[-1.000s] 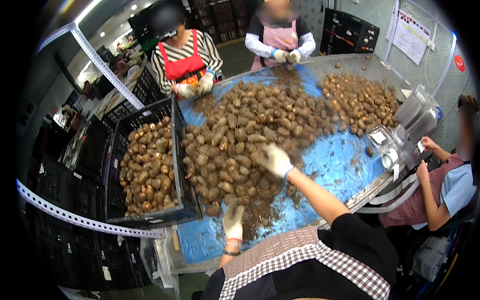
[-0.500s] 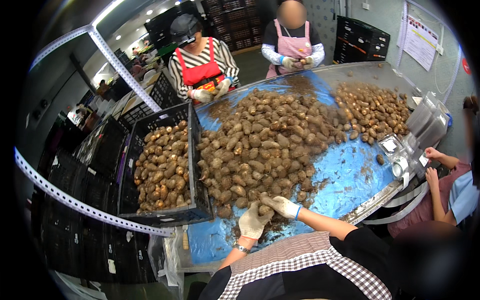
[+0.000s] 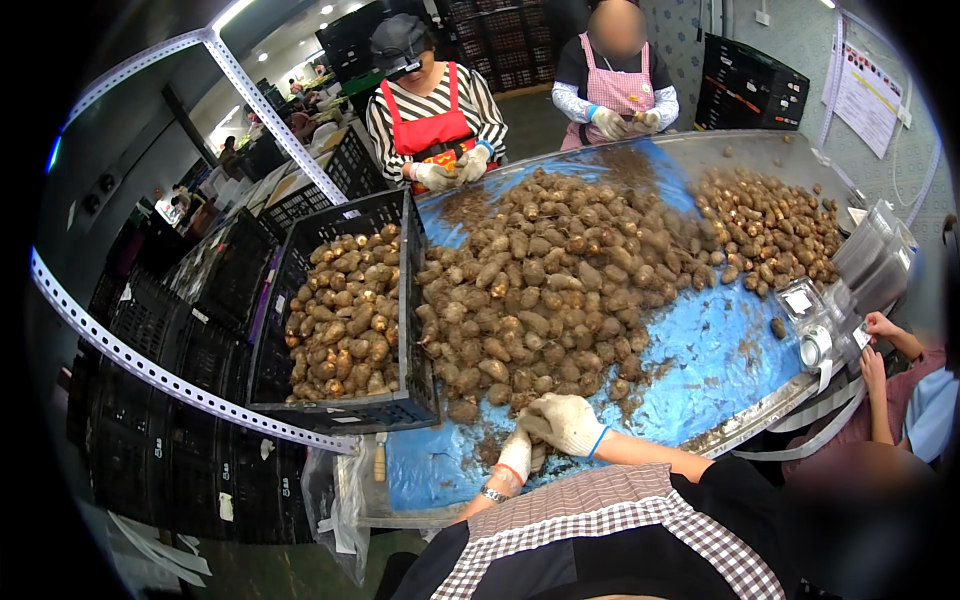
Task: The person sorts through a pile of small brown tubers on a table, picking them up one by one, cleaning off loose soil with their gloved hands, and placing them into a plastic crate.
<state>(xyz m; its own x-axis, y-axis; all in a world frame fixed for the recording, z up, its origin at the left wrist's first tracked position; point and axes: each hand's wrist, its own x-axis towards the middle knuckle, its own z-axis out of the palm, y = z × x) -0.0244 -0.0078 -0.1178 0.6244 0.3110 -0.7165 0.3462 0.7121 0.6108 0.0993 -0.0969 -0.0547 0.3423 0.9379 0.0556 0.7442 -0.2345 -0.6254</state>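
Note:
Both my hands wear dirty white knit gloves and meet at the near edge of a large pile of small brown taros (image 3: 540, 285). My right hand (image 3: 566, 424) is curled over my left hand (image 3: 514, 458), knuckles up. Between them a bit of a brown taro (image 3: 539, 458) shows, gripped by both hands. Most of the left fingers are hidden beneath the right glove. Under the hands, loose soil lies on the blue sheet (image 3: 425, 475) that covers the table.
A black crate (image 3: 408, 300) of taros stands left of the pile. A smaller taro heap (image 3: 770, 225) lies far right, near clear plastic boxes (image 3: 870, 250) and a tape roll (image 3: 815, 347). Two gloved co-workers (image 3: 435, 125) stand across the table; another person's hands (image 3: 878, 350) are at right.
My right hand has moved over the left, covering its fingers and most of the taro. The head view has shifted, so the scene sits further right. The co-worker at far left has brought both gloves together.

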